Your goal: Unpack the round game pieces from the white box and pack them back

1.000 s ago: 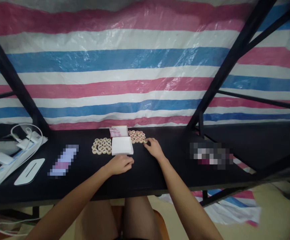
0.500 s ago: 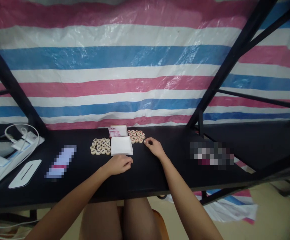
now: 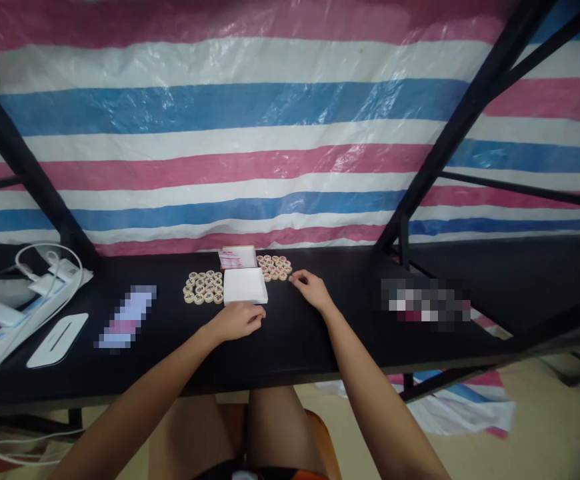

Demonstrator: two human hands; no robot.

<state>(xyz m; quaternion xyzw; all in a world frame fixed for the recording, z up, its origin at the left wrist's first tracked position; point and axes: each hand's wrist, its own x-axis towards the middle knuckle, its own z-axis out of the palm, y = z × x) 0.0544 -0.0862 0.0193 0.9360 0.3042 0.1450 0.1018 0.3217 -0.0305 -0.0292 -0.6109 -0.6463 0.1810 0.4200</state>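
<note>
My right hand (image 3: 311, 289) is at the right edge of a group of red-marked xiangqi pieces (image 3: 275, 275). Its thumb and fingers are pinched together at what looks like the rim of one pale piece, mostly hidden by the fingertips. My left hand (image 3: 240, 321) rests on the table just in front of a white open box half (image 3: 244, 287). Its fingers are curled in, and whatever they may hold is hidden. Left of the box, dark-marked xiangqi pieces (image 3: 203, 289) lie in close rows.
Behind the white box half stands another box part (image 3: 240, 257) with a pink-patterned piece. At left lie a blurred-out phone-like object (image 3: 127, 317), a white flat device (image 3: 59, 341) and a power strip with cables (image 3: 30, 307). A blurred-out item (image 3: 425, 303) is at right.
The view has shifted slightly, moving the table up a little in the picture. Both hands keep nearly the same place and pose, and the pieces look unmoved.
</note>
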